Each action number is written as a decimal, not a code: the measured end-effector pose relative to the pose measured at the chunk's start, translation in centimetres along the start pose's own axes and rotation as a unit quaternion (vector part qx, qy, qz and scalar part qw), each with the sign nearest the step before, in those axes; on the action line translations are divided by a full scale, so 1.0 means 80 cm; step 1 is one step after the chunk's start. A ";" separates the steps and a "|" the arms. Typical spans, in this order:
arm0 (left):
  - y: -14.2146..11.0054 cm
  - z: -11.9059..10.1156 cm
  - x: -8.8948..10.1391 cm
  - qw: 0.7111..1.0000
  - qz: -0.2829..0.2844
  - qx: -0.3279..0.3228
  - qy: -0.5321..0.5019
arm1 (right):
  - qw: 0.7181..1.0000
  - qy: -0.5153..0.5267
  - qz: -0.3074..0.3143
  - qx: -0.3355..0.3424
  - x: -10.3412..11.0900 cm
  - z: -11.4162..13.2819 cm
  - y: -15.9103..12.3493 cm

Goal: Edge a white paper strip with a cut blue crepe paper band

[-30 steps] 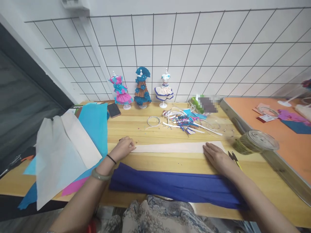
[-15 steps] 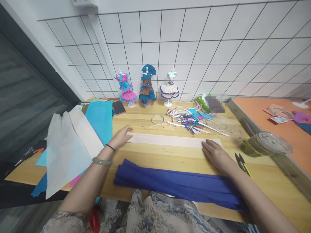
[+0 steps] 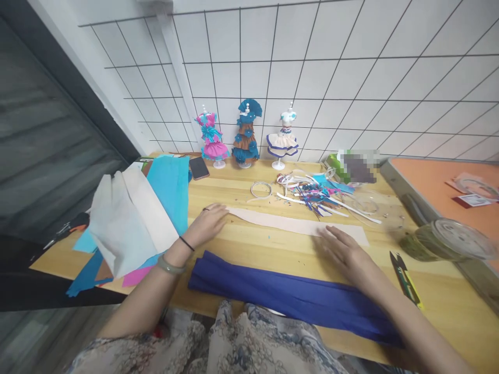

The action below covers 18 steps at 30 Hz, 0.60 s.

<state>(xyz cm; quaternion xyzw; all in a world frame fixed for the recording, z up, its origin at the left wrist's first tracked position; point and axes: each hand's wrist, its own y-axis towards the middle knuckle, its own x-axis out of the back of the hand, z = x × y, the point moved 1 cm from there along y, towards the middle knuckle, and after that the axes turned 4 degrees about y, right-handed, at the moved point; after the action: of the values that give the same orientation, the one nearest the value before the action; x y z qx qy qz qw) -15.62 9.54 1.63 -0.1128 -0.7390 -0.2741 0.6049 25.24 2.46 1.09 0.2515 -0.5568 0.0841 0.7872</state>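
A long white paper strip [image 3: 280, 222] stretches across the wooden table. My left hand [image 3: 210, 223] pinches its left end between the fingertips, and the strip curves slightly there. Near the strip's right part is my right hand [image 3: 345, 252], fingers stretched out and somewhat blurred; whether it touches the strip I cannot tell. Folded dark blue crepe paper [image 3: 280, 293] lies in front of me, partly under my right forearm. To the right of my right hand rest small yellow-handled thread snips [image 3: 405, 280].
White sheets [image 3: 125, 223] and a turquoise sheet [image 3: 169, 187] lie at left beside large scissors [image 3: 64, 231]. Behind stand three small dress forms [image 3: 246, 137], a phone [image 3: 199, 168], a wire coil [image 3: 261, 190] and colourful scraps [image 3: 317, 192]. A round clear container [image 3: 440, 241] sits at right.
The strip's left end has moved back with my left hand, so the strip now slants. My right hand has shifted off the strip's right end toward its near edge. The view has turned left.
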 end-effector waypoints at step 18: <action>0.039 0.004 0.014 0.998 0.015 0.027 0.046 | 0.975 0.105 0.161 0.108 -0.060 0.118 0.080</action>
<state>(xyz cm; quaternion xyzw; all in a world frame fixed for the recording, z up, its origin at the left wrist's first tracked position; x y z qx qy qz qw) -14.64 12.12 3.54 -0.0950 -0.7158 -0.2502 0.6449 12.98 4.06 1.04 0.2322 -0.4921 0.2951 0.7854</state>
